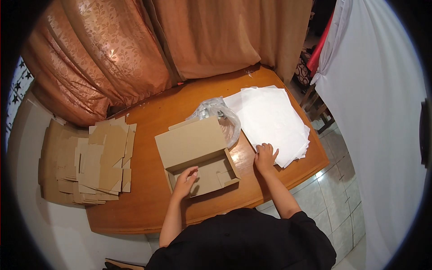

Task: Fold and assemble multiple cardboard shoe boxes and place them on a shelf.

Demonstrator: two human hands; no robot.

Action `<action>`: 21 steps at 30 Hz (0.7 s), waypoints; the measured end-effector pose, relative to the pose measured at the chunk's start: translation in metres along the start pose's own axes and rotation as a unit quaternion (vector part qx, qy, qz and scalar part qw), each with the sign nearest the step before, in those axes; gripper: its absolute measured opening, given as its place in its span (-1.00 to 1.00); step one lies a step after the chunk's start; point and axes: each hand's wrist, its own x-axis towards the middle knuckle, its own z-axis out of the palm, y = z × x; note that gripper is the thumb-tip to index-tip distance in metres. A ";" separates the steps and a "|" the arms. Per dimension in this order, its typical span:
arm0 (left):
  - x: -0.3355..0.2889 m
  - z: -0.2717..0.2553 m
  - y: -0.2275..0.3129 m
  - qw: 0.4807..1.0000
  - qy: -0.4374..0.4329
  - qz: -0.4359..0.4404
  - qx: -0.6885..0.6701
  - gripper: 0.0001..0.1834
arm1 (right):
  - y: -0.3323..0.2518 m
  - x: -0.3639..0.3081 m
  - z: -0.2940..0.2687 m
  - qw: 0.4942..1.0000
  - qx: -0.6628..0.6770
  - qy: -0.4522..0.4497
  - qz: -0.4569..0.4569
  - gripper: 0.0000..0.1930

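Note:
A brown cardboard box (pixel 193 145) stands in front of me with its lid raised and its shallow inside showing nothing in it. My left hand (pixel 185 182) is at the box's near wall, fingers stretched over the inside and the thumb a little apart; it holds nothing. To the right lies a loose stack of white paper sheets (pixel 272 121). The fingers of my right hand (pixel 266 158) are spread on the near left corner of that stack, and no sheet is seen lifted.
A clear plastic bag (pixel 220 114) with contents I cannot make out sits behind the box. Flattened cardboard pieces (pixel 96 162) are piled on the left of the wooden table (pixel 144 198). Orange curtains (pixel 103 54) hang at the back, a white cloth (pixel 373 112) at the right.

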 end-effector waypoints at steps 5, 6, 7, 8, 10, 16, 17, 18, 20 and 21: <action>-0.006 0.013 0.043 0.996 0.032 0.082 0.005 -0.71 | 0.008 0.002 -0.002 1.000 0.016 -0.001 0.010 -0.83; -0.009 0.017 0.055 0.994 0.017 0.106 0.036 -0.72 | 0.006 0.001 -0.009 0.998 0.031 0.046 0.008 -0.85; -0.010 0.022 0.064 0.989 0.001 0.130 0.067 -0.73 | 0.003 0.000 -0.019 0.995 0.046 0.093 0.006 -0.87; -0.009 0.027 0.069 0.987 -0.021 0.143 0.072 -0.66 | 0.002 -0.001 -0.031 0.991 0.062 0.116 0.006 -0.87; -0.007 0.043 0.085 0.970 -0.014 0.196 0.145 -0.58 | -0.005 -0.004 -0.063 0.986 0.097 0.137 -0.013 -0.87; 0.018 0.089 0.140 0.850 0.053 0.435 0.293 -0.30 | -0.038 -0.034 -0.176 0.969 0.135 0.086 -0.186 -0.76; 0.021 0.093 0.154 0.830 0.062 0.471 0.292 -0.28 | -0.042 -0.040 -0.193 0.971 0.129 0.090 -0.180 -0.76; 0.025 0.097 0.166 0.829 0.057 0.477 0.286 -0.28 | -0.047 -0.046 -0.208 0.967 0.123 0.083 -0.206 -0.75; 0.032 0.100 0.185 0.805 -0.070 0.517 0.283 -0.42 | -0.050 -0.055 -0.228 0.954 0.119 0.094 -0.260 -0.74; 0.038 0.103 0.180 0.802 -0.072 0.523 0.280 -0.42 | -0.051 -0.058 -0.234 0.954 0.115 0.099 -0.258 -0.74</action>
